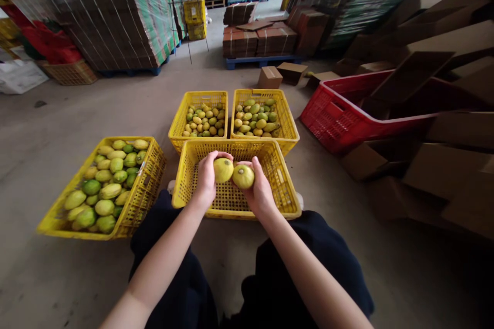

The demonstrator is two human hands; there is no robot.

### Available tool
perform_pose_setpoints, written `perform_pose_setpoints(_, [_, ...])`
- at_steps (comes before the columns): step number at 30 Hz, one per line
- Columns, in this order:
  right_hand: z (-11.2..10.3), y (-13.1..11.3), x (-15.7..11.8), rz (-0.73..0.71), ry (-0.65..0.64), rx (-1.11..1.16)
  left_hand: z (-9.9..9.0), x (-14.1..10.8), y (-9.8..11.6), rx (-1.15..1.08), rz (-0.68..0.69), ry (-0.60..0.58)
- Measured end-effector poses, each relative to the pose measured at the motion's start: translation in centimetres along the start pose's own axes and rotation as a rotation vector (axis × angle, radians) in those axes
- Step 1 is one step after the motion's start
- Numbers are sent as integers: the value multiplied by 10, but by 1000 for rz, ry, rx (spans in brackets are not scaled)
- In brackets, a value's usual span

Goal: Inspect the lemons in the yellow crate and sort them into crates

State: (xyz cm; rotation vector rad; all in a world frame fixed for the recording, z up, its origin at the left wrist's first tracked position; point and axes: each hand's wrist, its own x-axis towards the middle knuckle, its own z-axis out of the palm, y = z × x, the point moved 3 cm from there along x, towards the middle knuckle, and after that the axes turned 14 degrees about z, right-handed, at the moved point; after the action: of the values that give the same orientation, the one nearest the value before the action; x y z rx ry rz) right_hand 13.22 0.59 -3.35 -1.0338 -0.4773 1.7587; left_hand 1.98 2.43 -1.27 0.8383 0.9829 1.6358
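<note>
My left hand (207,179) is closed around a yellow-green lemon (223,170). Another lemon (243,177), its stem end facing up, is gripped by my right hand (261,191). The two fruits are side by side, almost touching, above a yellow plastic crate (237,213) between my knees. Its perforated floor shows beneath my hands. Left of it stands a yellow crate (154,164) heaped with green and yellow lemons (110,191). Just beyond the front crate are a left yellow crate (178,113) and a right yellow crate (288,118), each holding many lemons.
A large red crate (332,118) with cardboard in it stands at the right, beside piled cardboard boxes (455,164). Farther back, flattened cartons (258,41) lie stacked on a blue pallet (266,61). A tall wrapped stack (135,10) rises at the back left. Concrete floor (116,108) surrounds the crates.
</note>
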Motion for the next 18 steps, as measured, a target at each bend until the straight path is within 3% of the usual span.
perform_pose_setpoints(3, [3, 0, -2, -7, -78, -99, -8, 2, -6, -208, -290, 205])
perform_pose_setpoints(5, [4, 0, -3, -6, -104, -164, -11, 1, -6, -293, -411, 288])
perform_pose_setpoints(11, [-1, 3, 5, 108, -81, -248, -9, -2, 1, -367, -464, 279])
perform_pose_setpoints(18, [-4, 8, 11, 294, -72, -262, -9, 0, -5, -365, -523, 255])
